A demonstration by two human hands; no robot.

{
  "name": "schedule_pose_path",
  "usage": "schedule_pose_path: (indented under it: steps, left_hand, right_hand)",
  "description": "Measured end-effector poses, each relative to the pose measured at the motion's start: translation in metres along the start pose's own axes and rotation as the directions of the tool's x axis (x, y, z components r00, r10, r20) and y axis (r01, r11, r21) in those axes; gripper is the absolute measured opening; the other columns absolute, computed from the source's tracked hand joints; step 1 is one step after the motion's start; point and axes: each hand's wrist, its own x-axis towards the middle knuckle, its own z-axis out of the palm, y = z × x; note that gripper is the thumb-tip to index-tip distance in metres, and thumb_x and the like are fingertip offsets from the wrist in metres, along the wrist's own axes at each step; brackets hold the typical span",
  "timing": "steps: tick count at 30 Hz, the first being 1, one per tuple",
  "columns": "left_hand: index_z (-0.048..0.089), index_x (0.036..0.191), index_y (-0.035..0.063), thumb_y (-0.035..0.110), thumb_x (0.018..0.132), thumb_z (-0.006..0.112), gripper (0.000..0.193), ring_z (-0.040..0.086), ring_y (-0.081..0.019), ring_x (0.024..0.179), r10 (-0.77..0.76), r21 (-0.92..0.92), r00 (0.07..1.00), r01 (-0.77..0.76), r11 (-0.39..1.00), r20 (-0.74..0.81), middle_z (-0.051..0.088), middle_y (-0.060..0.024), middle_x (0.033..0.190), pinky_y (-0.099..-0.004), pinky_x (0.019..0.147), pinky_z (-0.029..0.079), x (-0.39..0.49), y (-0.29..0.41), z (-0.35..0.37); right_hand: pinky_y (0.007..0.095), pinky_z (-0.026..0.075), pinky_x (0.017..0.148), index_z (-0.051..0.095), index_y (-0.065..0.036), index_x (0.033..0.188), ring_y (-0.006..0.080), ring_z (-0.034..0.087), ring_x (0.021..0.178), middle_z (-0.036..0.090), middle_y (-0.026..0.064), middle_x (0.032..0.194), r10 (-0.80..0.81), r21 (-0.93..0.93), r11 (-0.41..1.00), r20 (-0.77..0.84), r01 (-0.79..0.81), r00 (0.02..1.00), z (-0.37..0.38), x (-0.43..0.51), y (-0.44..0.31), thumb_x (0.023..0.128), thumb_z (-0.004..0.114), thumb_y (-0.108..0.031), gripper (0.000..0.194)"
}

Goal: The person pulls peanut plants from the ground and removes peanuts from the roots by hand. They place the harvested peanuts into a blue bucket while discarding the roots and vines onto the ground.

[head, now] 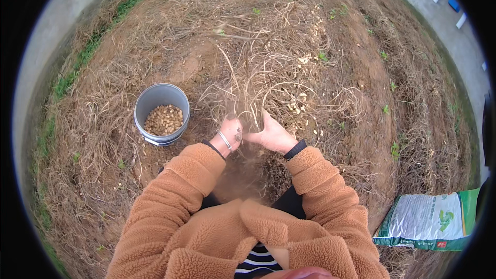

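Between my two hands is a bundle of dried peanut plants (254, 100), its thin stems fanning out away from me. My left hand (231, 131), with a silver bangle at the wrist, grips the bundle from the left; its fingers are partly hidden by stems. From the other side my right hand (270, 133) holds the same bundle, thumb pointing inward. The stems and some of the ground beneath look blurred. Loose peanuts (297, 104) lie on the straw just beyond my right hand. To the left stands a grey bucket (162, 90), partly filled with peanuts in their shells (164, 120).
A green and white woven sack (422, 217) bearing writing lies flat at the lower right. Dry vines (112, 112) cover much of the brown soil. A concrete strip (430, 4) with white posts runs along the upper right; green grass (83, 56) edges the left side.
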Motion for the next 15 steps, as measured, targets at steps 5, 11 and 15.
schedule_pose_path:
  steps: [5, 11, 15]
  left_hand:
    - [0.054, 0.113, 0.0038, 0.001, 0.09, 0.051, 0.024, 0.056, -0.0104, 0.067, 0.004, 0.198, 1.0, -0.001, 0.98, -0.015, 0.058, -0.0023, 0.086, -0.023, 0.051, 0.042, -0.007, 0.012, 0.009]
    - [0.053, 0.116, 0.0011, 0.001, 0.093, 0.047, 0.024, 0.041, -0.0062, 0.06, -0.093, 0.204, 0.996, 0.091, 0.975, -0.002, 0.056, -0.0011, 0.088, -0.0196, 0.049, 0.03, -0.017, 0.035, 0.034]
    - [0.055, 0.114, 0.0018, 0.006, 0.094, 0.054, 0.021, 0.041, -0.0053, 0.06, -0.03, 0.105, 0.999, 0.027, 0.994, 0.032, 0.053, 0.0022, 0.08, -0.0194, 0.049, 0.03, -0.02, 0.044, 0.036]
  right_hand:
    - [0.0308, 0.046, 0.088, 0.051, 0.004, 0.12, 0.0229, 0.061, 0.096, 0.065, 0.0143, 0.104, 0.177, -0.124, 0.973, -0.144, -0.195, 0.974, -0.007, 0.007, 0.004, 0.073, 0.071, -0.011, 0.053]
    - [0.031, 0.048, 0.082, 0.054, 0.0, 0.122, 0.015, 0.061, 0.09, 0.066, 0.0098, 0.102, 0.301, 0.262, 0.925, -0.062, -0.275, 0.952, -0.02, 0.005, -0.015, 0.078, 0.067, -0.003, 0.046]
    - [0.0324, 0.046, 0.09, 0.05, 0.007, 0.121, 0.0154, 0.063, 0.09, 0.068, 0.0091, 0.097, 0.328, 0.381, 0.891, -0.169, -0.245, 0.929, -0.035, -0.006, -0.02, 0.079, 0.069, -0.006, 0.048]
